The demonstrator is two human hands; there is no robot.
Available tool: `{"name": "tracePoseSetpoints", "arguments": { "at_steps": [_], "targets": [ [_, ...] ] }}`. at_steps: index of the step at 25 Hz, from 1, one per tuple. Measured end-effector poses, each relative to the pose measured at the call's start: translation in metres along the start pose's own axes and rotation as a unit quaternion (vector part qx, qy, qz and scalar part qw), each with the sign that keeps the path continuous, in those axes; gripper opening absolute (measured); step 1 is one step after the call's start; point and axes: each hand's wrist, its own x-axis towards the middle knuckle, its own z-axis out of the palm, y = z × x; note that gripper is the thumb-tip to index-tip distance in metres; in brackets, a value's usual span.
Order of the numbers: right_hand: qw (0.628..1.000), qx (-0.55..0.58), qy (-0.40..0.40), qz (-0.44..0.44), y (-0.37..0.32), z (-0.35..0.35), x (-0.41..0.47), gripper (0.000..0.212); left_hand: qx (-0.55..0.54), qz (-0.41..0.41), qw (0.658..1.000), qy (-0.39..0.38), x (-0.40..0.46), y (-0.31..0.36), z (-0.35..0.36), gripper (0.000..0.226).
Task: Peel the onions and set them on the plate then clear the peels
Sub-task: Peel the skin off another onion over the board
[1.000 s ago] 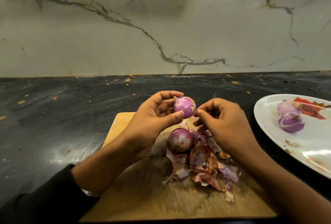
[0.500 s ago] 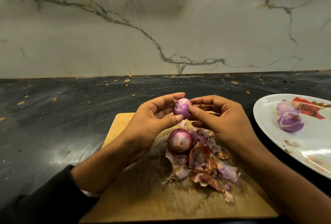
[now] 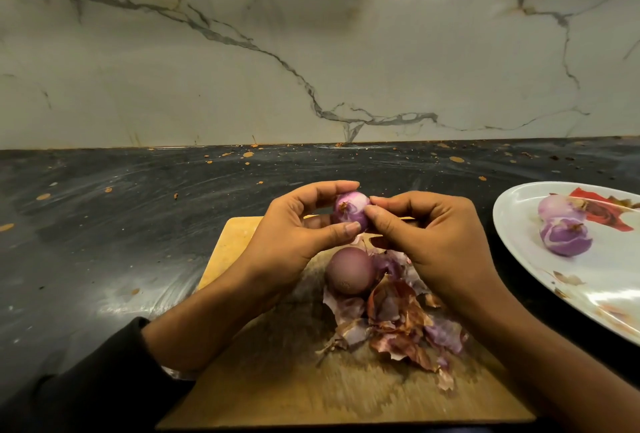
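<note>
My left hand [image 3: 298, 235] grips a small purple onion [image 3: 349, 211] above the wooden cutting board [image 3: 277, 387], thumb below and fingers over its top. My right hand [image 3: 429, 242] pinches the onion's right side with thumb and forefinger. An unpeeled reddish onion [image 3: 349, 271] lies on the board just below, beside a heap of dry peels [image 3: 398, 325]. Two peeled onions [image 3: 564, 237] lie on the white plate [image 3: 606, 294] at the right.
The board lies on a dark stone counter [image 3: 121, 224] speckled with orange flecks. A marble wall [image 3: 311, 51] rises behind it. The plate carries a red flower print and a few peel scraps.
My right hand has come back to the held onion and now pinches its right side. The onion has turned slightly in my left hand.
</note>
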Motion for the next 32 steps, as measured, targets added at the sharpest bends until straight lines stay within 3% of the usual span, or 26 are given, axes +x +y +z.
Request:
{"name": "tracePoseSetpoints", "arguments": {
  "at_steps": [10,16,23,28,32],
  "targets": [
    [0.983,-0.149,0.060,-0.084,-0.0005,0.0027,-0.0050,0.010,0.019,-0.001,1.000,-0.003,-0.0006,0.0013,0.0038,0.051],
    [0.997,-0.027,0.068,0.002,0.0035,0.0012,-0.0008,0.004,-0.072,-0.046,0.996,-0.039,0.0004,0.0038,0.0035,0.047],
    [0.996,0.031,0.055,0.062,0.0010,0.0017,0.0014,0.007,-0.125,-0.058,0.990,-0.010,0.0009,0.0059,0.0037,0.046],
    [0.992,0.047,0.052,0.103,-0.0001,-0.0011,0.0018,0.005,-0.088,-0.045,0.995,-0.021,0.0017,0.0044,0.0018,0.043],
    [0.993,-0.019,0.059,0.102,0.0003,-0.0011,0.0013,0.010,-0.106,-0.049,0.993,-0.007,0.0022,0.0034,0.0029,0.043]
  ]
}}
